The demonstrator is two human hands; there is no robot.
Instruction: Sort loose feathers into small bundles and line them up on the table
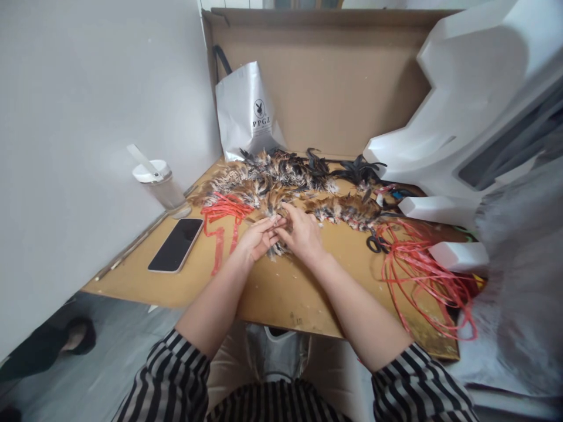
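Note:
My left hand and my right hand meet over the middle of the table, fingertips pinched close together. Brown feathers stick out just beyond the fingers, and lighter grey feathers show beneath them. Both hands appear to grip feathers, though the exact piece between the fingertips is too small to make out. Behind lies a long heap of brown, white and black feathers. A row of brown feather bunches rests beyond my right hand. Cut red plastic strips lie left of my left hand.
A phone and a lidded cup stand at the left by the wall. Black-handled scissors and tangled red strips lie at the right. A silver bag leans at the back; white foam pieces crowd the right side.

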